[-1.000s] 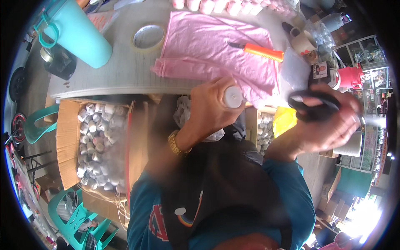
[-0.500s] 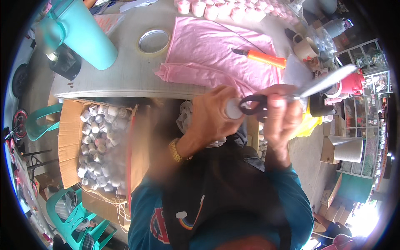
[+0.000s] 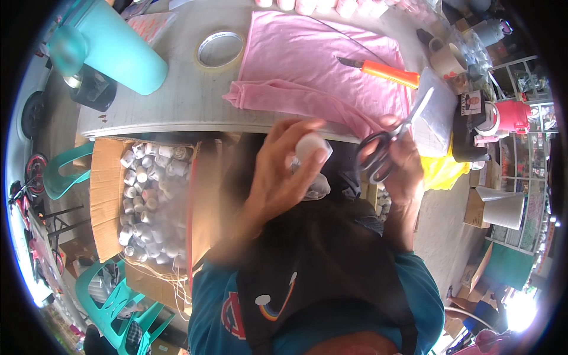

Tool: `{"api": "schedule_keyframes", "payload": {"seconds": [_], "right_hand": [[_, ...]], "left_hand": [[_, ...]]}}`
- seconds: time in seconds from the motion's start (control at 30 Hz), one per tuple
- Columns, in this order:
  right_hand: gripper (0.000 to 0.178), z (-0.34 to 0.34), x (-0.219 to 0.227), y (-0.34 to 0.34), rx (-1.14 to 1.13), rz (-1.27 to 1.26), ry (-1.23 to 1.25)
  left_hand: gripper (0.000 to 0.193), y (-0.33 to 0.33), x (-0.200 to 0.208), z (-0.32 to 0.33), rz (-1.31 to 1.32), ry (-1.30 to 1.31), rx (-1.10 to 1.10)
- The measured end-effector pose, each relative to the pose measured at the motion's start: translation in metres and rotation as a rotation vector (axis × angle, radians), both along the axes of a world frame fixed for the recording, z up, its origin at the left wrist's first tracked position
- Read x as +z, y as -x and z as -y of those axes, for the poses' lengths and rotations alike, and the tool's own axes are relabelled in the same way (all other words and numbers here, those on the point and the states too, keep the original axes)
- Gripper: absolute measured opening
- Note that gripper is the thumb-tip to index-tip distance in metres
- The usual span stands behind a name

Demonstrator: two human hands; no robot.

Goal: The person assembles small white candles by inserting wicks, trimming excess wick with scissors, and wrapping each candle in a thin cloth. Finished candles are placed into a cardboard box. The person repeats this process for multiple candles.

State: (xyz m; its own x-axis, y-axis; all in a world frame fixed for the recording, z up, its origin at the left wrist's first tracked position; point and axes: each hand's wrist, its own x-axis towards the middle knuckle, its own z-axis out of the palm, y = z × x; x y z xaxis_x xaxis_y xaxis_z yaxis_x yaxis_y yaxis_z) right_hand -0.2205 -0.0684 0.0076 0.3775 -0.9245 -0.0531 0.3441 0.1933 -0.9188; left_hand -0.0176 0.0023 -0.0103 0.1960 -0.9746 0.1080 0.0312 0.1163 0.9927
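Observation:
Between the thumb and fingers of my left hand (image 3: pixel 273 174) is a small white cup-like piece (image 3: pixel 312 147), one round end turned up. My right hand (image 3: pixel 406 171) grips a pair of scissors (image 3: pixel 421 109) with dark handles; the blades point up and away from me. Both hands are in front of the table's near edge, apart from each other. Just beyond them a pink cloth (image 3: pixel 319 53) lies on the table, its near edge bunched. An orange utility knife (image 3: pixel 390 73) rests on it with its blade out.
A cardboard box (image 3: pixel 106 201) full of small white pieces (image 3: pixel 142 204) stands at the left below the table (image 3: pixel 171 112). Clear tape (image 3: pixel 219 48), a turquoise tumbler (image 3: pixel 124 53) and a mug (image 3: pixel 448 59) are on the tabletop. A yellow bag (image 3: pixel 441 171) hangs at the right.
My right hand has drawn the scissors away from the white piece, and their blades have swung upward. My left hand has moved slightly left and loosened into a fingertip hold.

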Motion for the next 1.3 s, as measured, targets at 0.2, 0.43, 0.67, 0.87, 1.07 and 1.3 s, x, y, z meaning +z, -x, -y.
{"api": "schedule_keyframes", "payload": {"seconds": [0.2, 0.43, 0.67, 0.87, 1.07, 1.3], "right_hand": [[0.044, -0.028, -0.022, 0.014, 0.532, -0.574, 0.060], [0.058, -0.033, -0.063, 0.019, 0.957, -0.417, -0.058], [0.070, -0.031, -0.070, 0.030, 0.926, -0.278, -0.325], [0.074, -0.029, -0.064, 0.026, 0.839, -0.369, -0.275], [0.069, -0.025, -0.047, 0.016, 0.792, -0.420, -0.249], [0.065, -0.024, -0.041, -0.002, 0.758, -0.389, -0.195]], "left_hand": [[0.051, -0.033, -0.026, -0.043, -0.065, -0.158, 0.189], [0.049, -0.047, -0.053, -0.066, -0.496, -0.211, -0.011], [0.046, -0.048, -0.049, -0.054, -0.838, -0.239, -0.125], [0.057, -0.052, -0.040, -0.049, -0.946, -0.184, -0.217], [0.066, -0.052, -0.041, -0.043, -0.946, -0.153, -0.285], [0.078, -0.043, -0.045, -0.040, -1.044, -0.190, -0.309]]}}
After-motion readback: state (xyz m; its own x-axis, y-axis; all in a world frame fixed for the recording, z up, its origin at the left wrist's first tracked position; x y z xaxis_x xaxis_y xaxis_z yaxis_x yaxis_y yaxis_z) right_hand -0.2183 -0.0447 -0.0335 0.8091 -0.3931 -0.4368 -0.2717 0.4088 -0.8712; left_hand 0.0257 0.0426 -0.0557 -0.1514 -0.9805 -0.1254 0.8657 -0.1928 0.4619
